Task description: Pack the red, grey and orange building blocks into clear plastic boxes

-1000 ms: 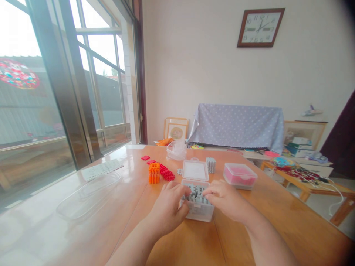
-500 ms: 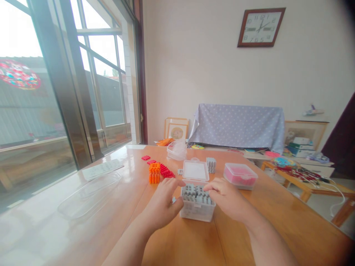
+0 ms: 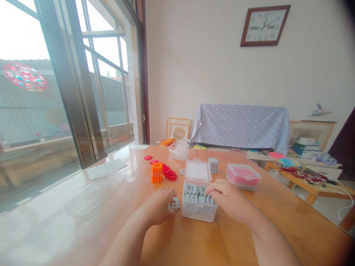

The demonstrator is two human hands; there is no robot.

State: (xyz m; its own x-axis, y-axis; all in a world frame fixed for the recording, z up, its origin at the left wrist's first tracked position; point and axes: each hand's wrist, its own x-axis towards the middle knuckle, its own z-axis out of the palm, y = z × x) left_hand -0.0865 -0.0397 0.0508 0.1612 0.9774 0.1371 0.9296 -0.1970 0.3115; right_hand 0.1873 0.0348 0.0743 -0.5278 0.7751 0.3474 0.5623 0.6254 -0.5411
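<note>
Head view, looking forward and down across a glossy wooden table (image 3: 194, 244).

Near the middle, a clear box (image 3: 198, 212) with its hinged lid (image 3: 197, 170) thrown open toward 12 o'clock, packed with upright grey pieces (image 3: 198, 194).

Just at 9 o'clock of the box, flat on the wood, a single grey lattice piece (image 3: 174, 203). Left hand (image 3: 158, 208) curled loosely, palm down, fingertips on that piece. Pinched or only touched: cannot tell.

Right hand (image 3: 230, 199) coming in from 4 o'clock, fingers bent, tips resting on the pieces in the box. Grip or mere contact: cannot tell.

Judged by looks, the lattice piece is light, stiff moulded plastic, not fragile. Probably slippery on its flat faces against the polished wood. Best taken by two opposite notched edges, between thumb and forefinger.

At 11 o'clock of the box, an orange block stack (image 3: 156, 173) touching a row of red pieces (image 3: 168, 172). At 12 o'clock past the lid, a small grey stack (image 3: 213, 165). At 2 o'clock, a closed pink box (image 3: 243, 176). Well apart at 9 o'clock, a clear tray (image 3: 94, 190). High on the far wall, a clock (image 3: 264, 25).
</note>
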